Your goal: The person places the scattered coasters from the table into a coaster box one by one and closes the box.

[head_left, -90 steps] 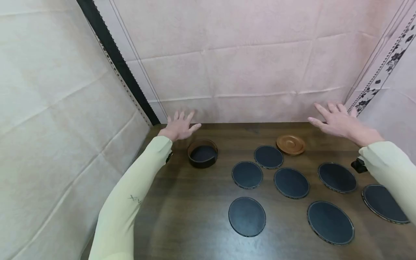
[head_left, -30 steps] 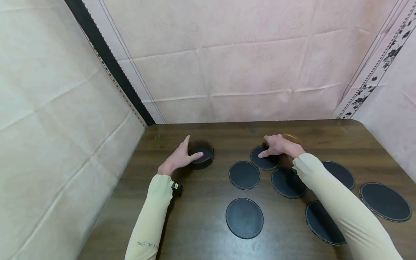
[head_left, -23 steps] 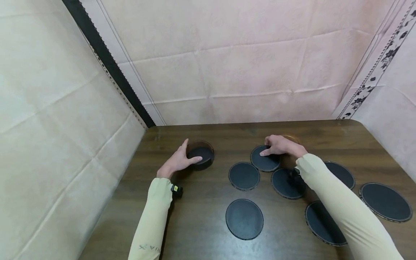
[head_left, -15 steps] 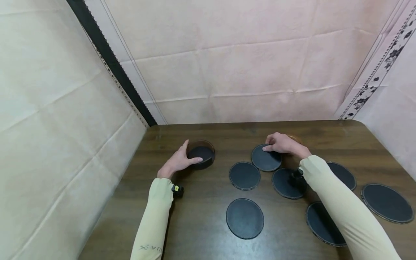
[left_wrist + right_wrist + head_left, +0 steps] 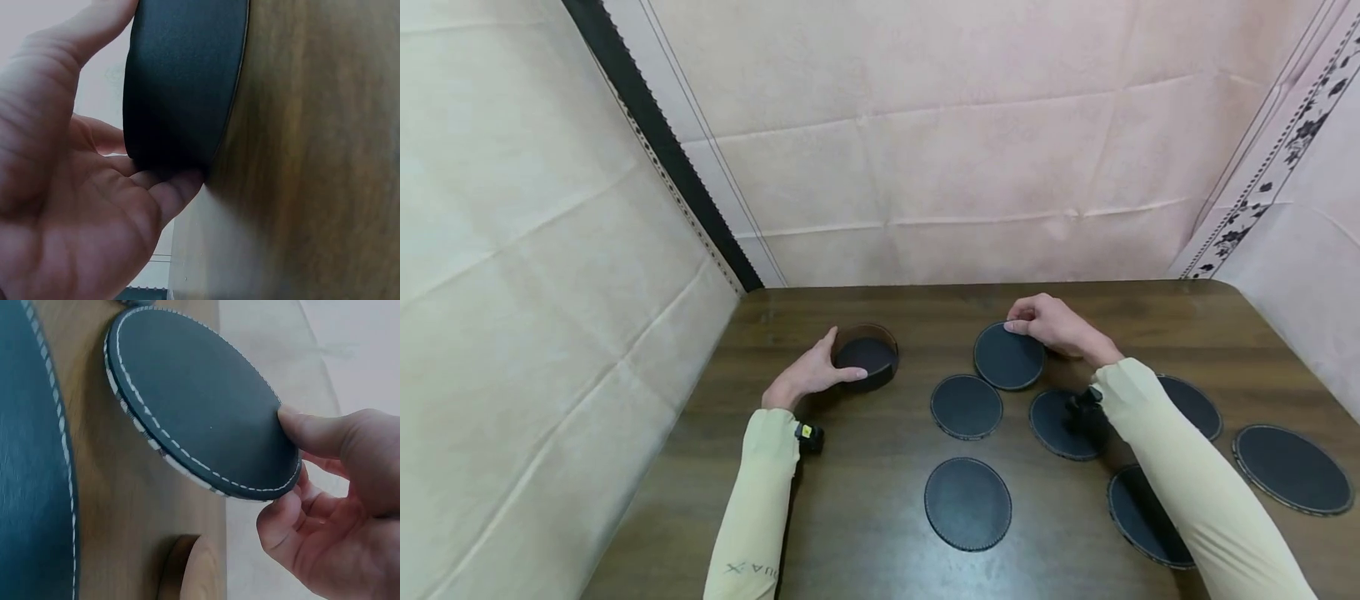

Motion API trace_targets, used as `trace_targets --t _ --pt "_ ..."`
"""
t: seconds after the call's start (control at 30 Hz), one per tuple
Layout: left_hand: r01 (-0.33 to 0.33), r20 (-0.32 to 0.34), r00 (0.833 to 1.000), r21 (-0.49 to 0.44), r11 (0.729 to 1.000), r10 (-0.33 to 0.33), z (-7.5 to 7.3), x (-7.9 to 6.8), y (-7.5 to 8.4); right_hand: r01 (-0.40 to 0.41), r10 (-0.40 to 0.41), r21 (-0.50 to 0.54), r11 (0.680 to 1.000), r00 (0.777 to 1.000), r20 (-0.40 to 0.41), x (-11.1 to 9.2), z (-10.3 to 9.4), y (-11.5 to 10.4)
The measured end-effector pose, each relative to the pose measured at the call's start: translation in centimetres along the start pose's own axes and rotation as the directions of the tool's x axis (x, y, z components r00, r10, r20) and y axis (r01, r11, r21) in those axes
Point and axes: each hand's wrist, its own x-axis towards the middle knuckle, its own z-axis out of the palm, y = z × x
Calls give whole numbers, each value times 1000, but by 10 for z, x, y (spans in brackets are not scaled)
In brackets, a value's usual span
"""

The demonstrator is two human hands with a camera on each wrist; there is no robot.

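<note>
My left hand (image 5: 808, 375) holds a round black coaster holder (image 5: 880, 380) at its left side, the thumb at the near rim. In the left wrist view, curled fingers (image 5: 175, 190) lie against the holder's dark side wall. A dark round coaster (image 5: 1009, 358) with white edge stitching is pinched by my right hand (image 5: 1054, 325) at its far edge. The right wrist view shows that coaster tilted, its gripped edge raised from the wood, with the thumb (image 5: 319, 431) on top and fingers beneath.
Nearer me lie more dark coasters, among them a small one (image 5: 966, 407), a larger one (image 5: 967, 504) and one at far right (image 5: 1292, 469). My right forearm partly covers others. A brown wooden disc (image 5: 197, 569) shows in the right wrist view. Cloth walls (image 5: 925, 183) border the wooden table.
Both hands came down from raised, spread positions at the back. The left took hold of the holder; the right pinched the rear coaster and tilted its far edge upward.
</note>
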Motion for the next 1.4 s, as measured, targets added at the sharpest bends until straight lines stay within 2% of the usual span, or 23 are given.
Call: trace_targets --t 0.23,0.43,0.63,0.73,0.97,1.2,1.4 --pt "7 6 1000 -8 1000 -7 1 -1 -1 20 -18 63 998 1000 -21 -1 1 -9" --pt "17 3 1000 -22 1000 -17 3 -2 0 41 -28 125 991 994 -104 2 7 -17" --pt "29 -10 1000 -9 1000 -30 2 -2 2 86 -55 142 986 976 -213 5 15 -31" --pt "33 0 999 -6 999 -33 2 -3 1 95 -51 177 980 970 -239 6 20 -37" --pt "20 6 1000 -3 1000 -20 2 -2 1 102 -25 286 953 965 -261 12 34 -53" --pt "31 1 1000 3 1000 -31 2 -6 -1 134 -39 346 929 963 -266 18 54 -80" --pt "11 -9 1000 9 1000 -11 3 -7 1 156 -45 412 898 963 -265 23 66 -98"
